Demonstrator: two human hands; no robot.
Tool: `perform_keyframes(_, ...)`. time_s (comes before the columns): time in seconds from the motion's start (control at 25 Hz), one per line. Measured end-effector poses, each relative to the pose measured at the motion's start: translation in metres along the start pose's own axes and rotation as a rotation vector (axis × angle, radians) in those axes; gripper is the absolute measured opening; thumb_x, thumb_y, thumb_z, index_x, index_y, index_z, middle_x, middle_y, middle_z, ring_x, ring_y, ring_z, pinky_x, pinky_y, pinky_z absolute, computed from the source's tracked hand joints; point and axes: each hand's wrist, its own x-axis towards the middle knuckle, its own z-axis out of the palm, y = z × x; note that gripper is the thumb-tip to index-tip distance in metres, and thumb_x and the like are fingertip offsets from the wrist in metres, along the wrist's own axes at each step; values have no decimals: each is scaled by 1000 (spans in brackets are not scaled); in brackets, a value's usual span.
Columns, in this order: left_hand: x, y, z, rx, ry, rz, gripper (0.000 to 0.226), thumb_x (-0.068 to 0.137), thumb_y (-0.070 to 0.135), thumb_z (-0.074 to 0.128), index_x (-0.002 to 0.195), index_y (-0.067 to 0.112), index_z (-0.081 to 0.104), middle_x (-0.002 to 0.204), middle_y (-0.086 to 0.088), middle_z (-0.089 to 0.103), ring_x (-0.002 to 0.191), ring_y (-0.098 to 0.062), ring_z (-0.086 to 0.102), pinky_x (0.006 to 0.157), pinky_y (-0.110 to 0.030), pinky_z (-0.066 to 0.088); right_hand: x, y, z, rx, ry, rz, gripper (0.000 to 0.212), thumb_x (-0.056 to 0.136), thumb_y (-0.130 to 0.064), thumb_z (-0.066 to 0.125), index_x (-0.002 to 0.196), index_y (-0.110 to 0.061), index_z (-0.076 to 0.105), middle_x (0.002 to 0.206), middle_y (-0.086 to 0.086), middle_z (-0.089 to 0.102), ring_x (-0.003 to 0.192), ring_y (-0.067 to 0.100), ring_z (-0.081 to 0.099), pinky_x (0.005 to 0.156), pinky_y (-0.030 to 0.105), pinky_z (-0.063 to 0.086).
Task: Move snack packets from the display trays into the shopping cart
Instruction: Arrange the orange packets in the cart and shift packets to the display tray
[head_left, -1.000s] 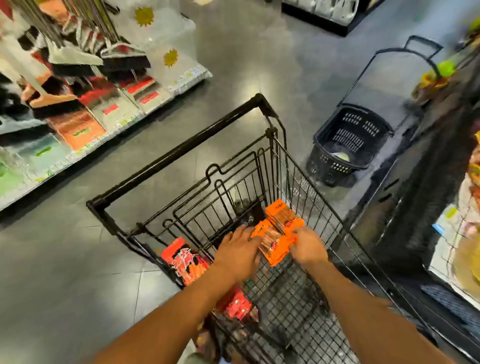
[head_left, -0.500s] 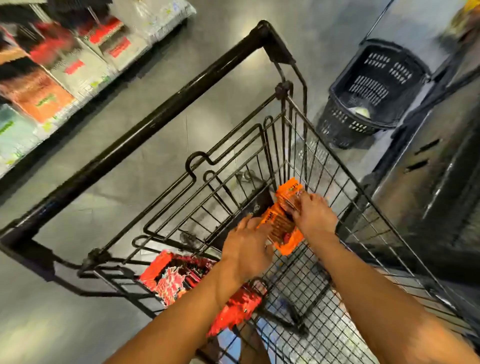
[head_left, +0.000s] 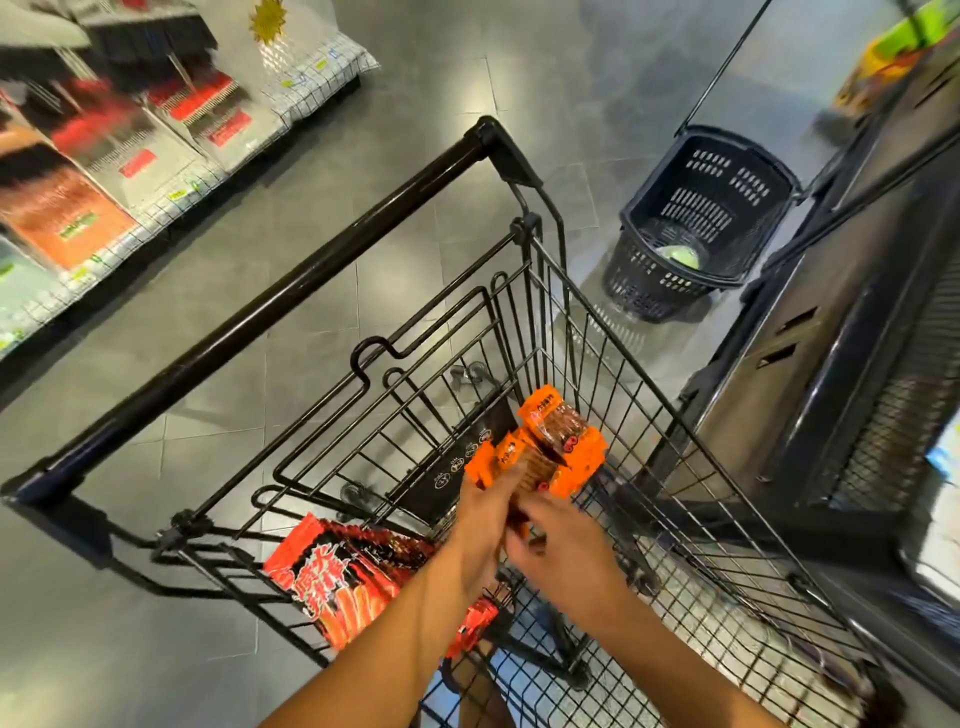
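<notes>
Orange snack packets (head_left: 546, 446) at centre frame, left hand (head_left: 485, 525) fingers clamped round them, right hand (head_left: 566, 558) fingers too blurred to tell; the one-handed stack may splay and slip through the shopping cart (head_left: 291, 306) wires.

To your right, a dark basket (head_left: 649, 291) stands on the grey tiled floor (head_left: 415, 93), something pale green (head_left: 678, 255) inside. At your left, a low shelf (head_left: 171, 203) carries blurred red-and-black packs (head_left: 72, 218).

The shopping cart (head_left: 597, 332) is black wire in a square grid. The orange snack packets (head_left: 550, 441) have dark red-brown windows. At the cart's left edge, a red packet (head_left: 337, 577) carries white, black-edged lettering over orange streaks. The slotted basket (head_left: 717, 208) is dark navy.
</notes>
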Motion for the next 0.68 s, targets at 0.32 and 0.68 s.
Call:
perform_keyframes(0.32,-6,-12,-26,-111,294,-171,4,94,6,61,96,10,61,84,-15,71,69,-29,65,72,-41,53,90,59,35,-493,-21,143,72,91,-28,66,151,-25,26,140,3,38,99,25,66,65,38,52)
perform_keyframes(0.68,-6,-13,-27,-86,247,-188,9,93,10,66,100,12,63,89,-16,70,81,-29,67,75,-41,54,111,62,58,-749,20,240,96,86,-40,71,156,-11,12,130,14,45,79,21,66,51,30,50)
